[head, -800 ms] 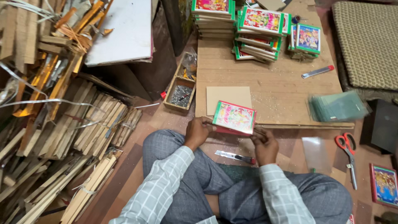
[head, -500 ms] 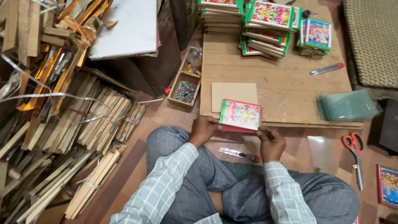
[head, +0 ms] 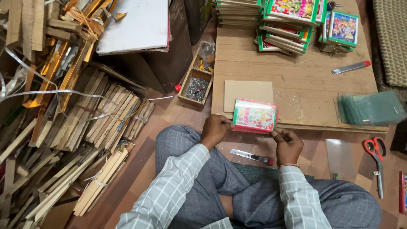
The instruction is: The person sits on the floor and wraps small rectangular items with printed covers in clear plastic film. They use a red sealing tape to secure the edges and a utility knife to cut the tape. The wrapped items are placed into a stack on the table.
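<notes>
Holding a small framed picture [head: 255, 116] with both hands, the person sits cross-legged at the near edge of a low wooden board [head: 296, 76]. The left hand [head: 215, 129] is closed on the frame's left end, and the right hand [head: 287, 142] pinches its lower right corner with the fingers. The frame has a red and green border and a bright picture face turned up. A moment ago it sat a bit lower and closer to the lap; now it has come up to the board's edge, just in front of a plain cardboard sheet [head: 248, 92], so the work on it looks like it is going on at the board.

A utility knife [head: 253, 156] lies on the floor just under the hands. Red scissors [head: 374, 154] lie well off to the right. A stack of green glass sheets [head: 369, 108] sits on the board's right side. Piles of finished framed pictures [head: 292, 19] stand at the far end. A small wooden box of nails [head: 196, 87] sits to the left of the board, and wooden sticks [head: 89, 127] fill the floor further left. Nothing blocks the hands.
</notes>
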Available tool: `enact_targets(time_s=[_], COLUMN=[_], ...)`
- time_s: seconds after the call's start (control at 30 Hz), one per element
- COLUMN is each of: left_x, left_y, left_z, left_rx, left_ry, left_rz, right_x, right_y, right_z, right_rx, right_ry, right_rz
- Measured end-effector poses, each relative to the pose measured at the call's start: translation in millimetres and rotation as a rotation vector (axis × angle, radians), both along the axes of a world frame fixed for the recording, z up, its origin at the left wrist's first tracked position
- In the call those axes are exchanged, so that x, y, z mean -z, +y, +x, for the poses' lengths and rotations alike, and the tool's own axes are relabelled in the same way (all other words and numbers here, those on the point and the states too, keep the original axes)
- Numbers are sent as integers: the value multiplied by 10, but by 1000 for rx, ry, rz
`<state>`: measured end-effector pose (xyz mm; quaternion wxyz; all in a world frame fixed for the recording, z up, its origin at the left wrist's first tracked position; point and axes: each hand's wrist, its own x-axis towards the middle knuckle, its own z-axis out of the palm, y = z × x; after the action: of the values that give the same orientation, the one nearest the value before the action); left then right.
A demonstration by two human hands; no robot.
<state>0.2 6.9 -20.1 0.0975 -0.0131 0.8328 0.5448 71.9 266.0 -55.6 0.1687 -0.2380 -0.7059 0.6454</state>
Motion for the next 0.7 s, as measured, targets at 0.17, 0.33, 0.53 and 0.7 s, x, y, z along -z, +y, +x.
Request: enact_targets(time_s=[0.17,0.33,0.53,0.7], left_x=[-5,27,15,-12], left_y=[5,4,5,0], left_z=[1,-13,-18,-16], left_rx=[2,1,9,17], left_ry=[-8,-6,-17,-14], left_rz=[2,-17,-39,-99], right_x=[-42,-51,-45,-22], right_y=[-22,-37,-32,-38], right_z=[8,-8,-3,-12], right_rx=[-5,-4,-8,-5], right_ry=[-1,13,-4,6], right_rz=[8,-27,14,-12])
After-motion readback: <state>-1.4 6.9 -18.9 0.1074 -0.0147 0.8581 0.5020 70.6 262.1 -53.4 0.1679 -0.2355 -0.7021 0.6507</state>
